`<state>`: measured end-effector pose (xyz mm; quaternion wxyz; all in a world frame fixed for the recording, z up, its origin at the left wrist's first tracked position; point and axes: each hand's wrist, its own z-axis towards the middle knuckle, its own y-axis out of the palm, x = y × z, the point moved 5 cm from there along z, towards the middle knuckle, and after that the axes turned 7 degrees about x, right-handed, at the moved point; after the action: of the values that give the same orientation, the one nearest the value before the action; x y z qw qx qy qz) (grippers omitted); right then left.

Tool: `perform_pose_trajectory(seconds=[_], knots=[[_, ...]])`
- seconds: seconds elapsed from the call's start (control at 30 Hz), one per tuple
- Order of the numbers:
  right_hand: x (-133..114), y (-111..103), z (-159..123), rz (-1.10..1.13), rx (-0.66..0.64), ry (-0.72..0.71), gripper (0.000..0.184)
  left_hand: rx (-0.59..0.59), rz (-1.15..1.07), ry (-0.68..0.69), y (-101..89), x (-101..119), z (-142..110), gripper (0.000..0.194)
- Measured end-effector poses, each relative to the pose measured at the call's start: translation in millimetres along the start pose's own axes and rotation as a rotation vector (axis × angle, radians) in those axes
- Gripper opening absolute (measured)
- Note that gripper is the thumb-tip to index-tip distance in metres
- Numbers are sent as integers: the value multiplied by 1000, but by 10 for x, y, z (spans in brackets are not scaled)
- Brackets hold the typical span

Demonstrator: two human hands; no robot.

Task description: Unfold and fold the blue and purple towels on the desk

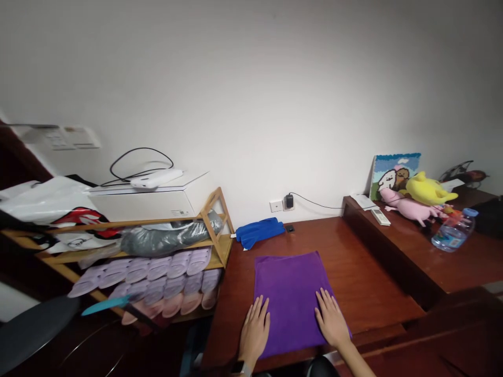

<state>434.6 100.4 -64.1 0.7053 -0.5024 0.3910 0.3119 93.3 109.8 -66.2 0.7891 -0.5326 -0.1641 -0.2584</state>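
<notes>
- Left hand flat, fingers spread a little, palm down on near-left part of purple towel; gripping nothing.
- Right hand same: open, flat, pressing near-right part of towel; nothing pinched or held.
- Purple towel folded into rough rectangle, lying flat on reddish wooden desk, near front edge, straight ahead of body.
- Looks like smoothing or pressing a fold flat. To do well: keep palms flat, even pressure, sweep from middle toward edges, keep corners lined up, avoid dragging towel off near edge.
- Blue cloth folded at back of desk by wall, well apart from purple towel.
- Wall socket with charger plugged in just behind blue cloth, cable running right.
- Raised side shelf at right: remote control, pink plush, yellow plush, picture leaning on wall, water bottle lying tilted.
- Left of desk: wooden rack with rows of pale slippers, grey bundle on shelf above, white box with cable on top.
- Blurred dark round shape at far lower left, cannot tell what.
</notes>
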Motion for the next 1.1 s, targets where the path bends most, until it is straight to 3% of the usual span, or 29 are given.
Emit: perform_pose_trajectory(seconds=[0.23,0.5,0.73,0.83,0.97,1.1], knots=[[-142,-67,187,91,11,15,59,-26,-99,-50,-53,48,81,58],[-224,-132,106,96,9,49,55,12,-369,-185,-142,149,128,62],[-267,-170,124,90,1,78,58,44,-309,-141,-152,152,136,60],[-463,-31,110,131,-41,1,62,51,-254,-106,-60,353,206,64],[-691,284,40,130,-159,-55,64,-67,-275,-61,207,693,243,63],[-660,461,-10,34,-219,-53,64,-88,-292,-75,389,723,173,57]])
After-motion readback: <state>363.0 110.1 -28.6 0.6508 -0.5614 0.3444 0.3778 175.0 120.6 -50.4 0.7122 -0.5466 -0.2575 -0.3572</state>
